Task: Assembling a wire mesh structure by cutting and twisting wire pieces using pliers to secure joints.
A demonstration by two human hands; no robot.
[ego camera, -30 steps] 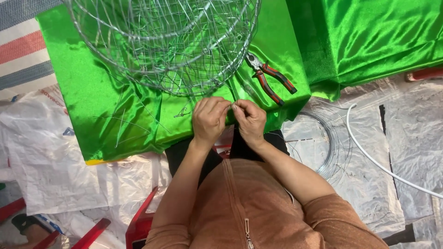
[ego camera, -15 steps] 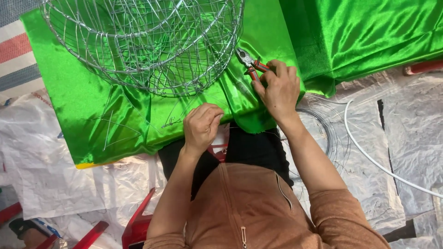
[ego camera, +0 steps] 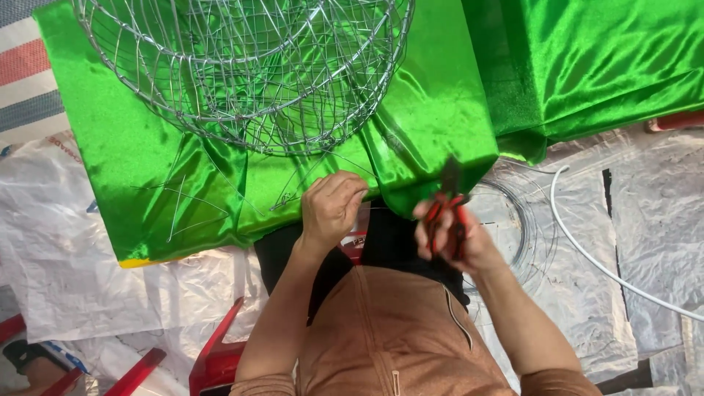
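R hand (ego camera: 455,235) grips pliers (ego camera: 446,209)

Floor covered with crinkled translucent plastic sheeting (ego camera: 645,242); shiny green satin cloth (ego camera: 455,110), coiled thin wire (ego camera: 524,235), white tube (ego camera: 587,249) lie on it.

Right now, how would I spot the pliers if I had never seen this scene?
Find the green cloth under the wire frame, then follow its lower right edge down. There the right hand holds the pliers, slightly blurred. Their red-and-black handles and dark tip pointing up set them apart from the thin silver wires nearby.
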